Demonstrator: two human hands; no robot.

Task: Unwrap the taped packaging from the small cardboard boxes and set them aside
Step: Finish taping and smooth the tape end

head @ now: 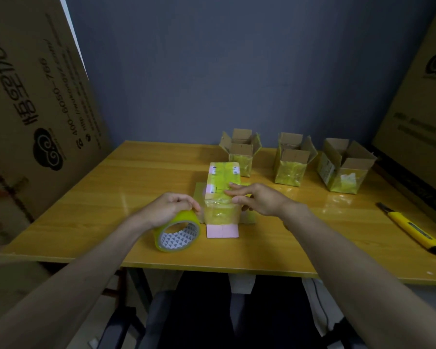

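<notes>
A long cardboard box wrapped in yellowish tape stands on the wooden table, on top of flat cardboard pieces and a pink card. My right hand lies with straight fingers on the near top edge of the box. My left hand grips the top of a yellow tape roll that stands on edge just left of the box. Three small opened boxes stand behind: one at the back centre, another beside it, and a third further right.
A yellow utility knife lies near the table's right edge. Large printed cardboard cartons lean at the left and at the right. A blue-grey wall is behind the table. My legs and a chair show below the front edge.
</notes>
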